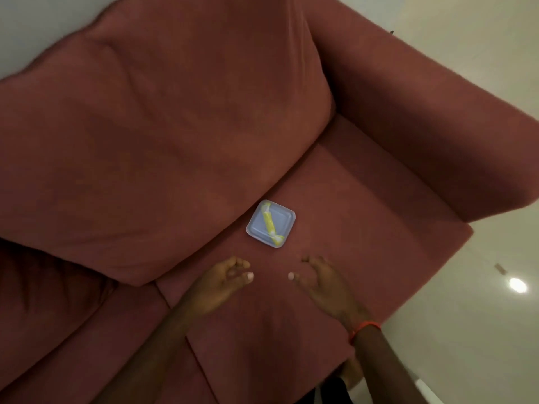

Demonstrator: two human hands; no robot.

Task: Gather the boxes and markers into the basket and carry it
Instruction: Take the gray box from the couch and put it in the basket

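A small pale blue square basket [281, 218] sits on the seat of a dusty red sofa [364, 205], close to the back cushion. A yellow and white marker or narrow box [269, 225] lies diagonally across it. My left hand [226, 282] hovers just below and left of the basket, fingers loosely curled and holding nothing. My right hand [322, 282] hovers below and right of it, palm turned inward, fingers apart and holding nothing. Neither hand touches the basket. An orange band circles my right wrist.
The sofa's large back cushion [175, 126] fills the upper left and its armrest [437, 126] runs along the right. Pale glossy floor [481, 316] with a light reflection lies to the right of the sofa.
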